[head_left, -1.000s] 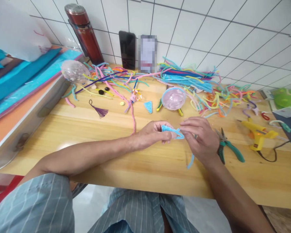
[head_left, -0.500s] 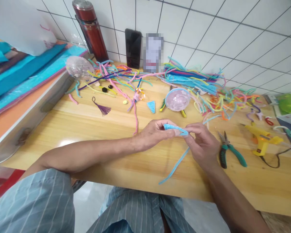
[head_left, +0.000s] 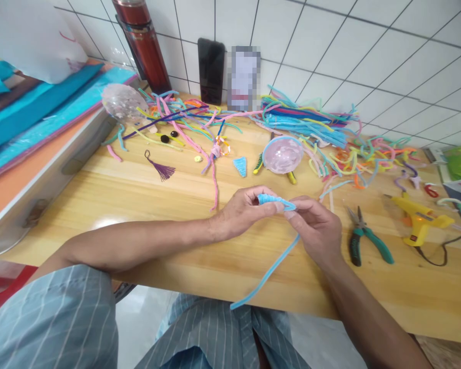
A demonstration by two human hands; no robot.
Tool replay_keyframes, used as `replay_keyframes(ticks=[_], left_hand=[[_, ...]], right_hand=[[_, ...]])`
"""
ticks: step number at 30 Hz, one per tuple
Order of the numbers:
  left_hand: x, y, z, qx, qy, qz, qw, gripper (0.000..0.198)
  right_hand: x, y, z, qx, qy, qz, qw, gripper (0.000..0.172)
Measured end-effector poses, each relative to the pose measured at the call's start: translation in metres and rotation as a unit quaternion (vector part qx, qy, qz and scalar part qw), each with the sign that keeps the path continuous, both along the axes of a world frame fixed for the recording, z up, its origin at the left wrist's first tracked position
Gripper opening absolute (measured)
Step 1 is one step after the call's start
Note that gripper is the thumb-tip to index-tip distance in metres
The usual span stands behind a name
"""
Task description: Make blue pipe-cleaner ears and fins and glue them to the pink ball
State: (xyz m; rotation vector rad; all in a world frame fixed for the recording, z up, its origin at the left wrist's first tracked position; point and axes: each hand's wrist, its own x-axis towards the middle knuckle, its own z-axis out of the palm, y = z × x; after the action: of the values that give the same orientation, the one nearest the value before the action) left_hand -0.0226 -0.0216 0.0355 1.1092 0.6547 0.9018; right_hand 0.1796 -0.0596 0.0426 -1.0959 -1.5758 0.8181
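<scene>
Above the table's middle, my left hand is closed around a wound light-blue pipe cleaner piece, which tapers to a loop on the right. My right hand pinches at that pointed end, its fingertips touching the piece. A long loose tail of blue pipe cleaner hangs below my right hand, its free end over the table's front edge. Beyond my hands lies a similar small blue wound triangle. My fingers partly hide the held piece.
Green-handled pliers and a yellow glue gun lie to the right. Behind are a clear plastic dome, a bundle of pipe cleaners, a purple tassel, two phones and a red thermos. A box edge bounds the left.
The blue tail has swung left and down, with more of its length showing below my right hand. My right hand has shifted slightly left. The left hand keeps its hold.
</scene>
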Motion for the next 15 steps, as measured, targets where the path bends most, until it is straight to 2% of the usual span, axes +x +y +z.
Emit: replay_keyframes(ticks=[9,15], left_hand=[[0.002,0.001,-0.007,-0.047,-0.017,0.009,0.999,0.041],[0.003,0.003,-0.012,-0.059,-0.025,-0.013,0.998,0.042]], right_hand=[[-0.003,0.001,-0.001,-0.09,0.049,-0.022,0.995,0.01],[-0.003,0.003,0.0,-0.164,0.087,-0.009,0.983,0.014]])
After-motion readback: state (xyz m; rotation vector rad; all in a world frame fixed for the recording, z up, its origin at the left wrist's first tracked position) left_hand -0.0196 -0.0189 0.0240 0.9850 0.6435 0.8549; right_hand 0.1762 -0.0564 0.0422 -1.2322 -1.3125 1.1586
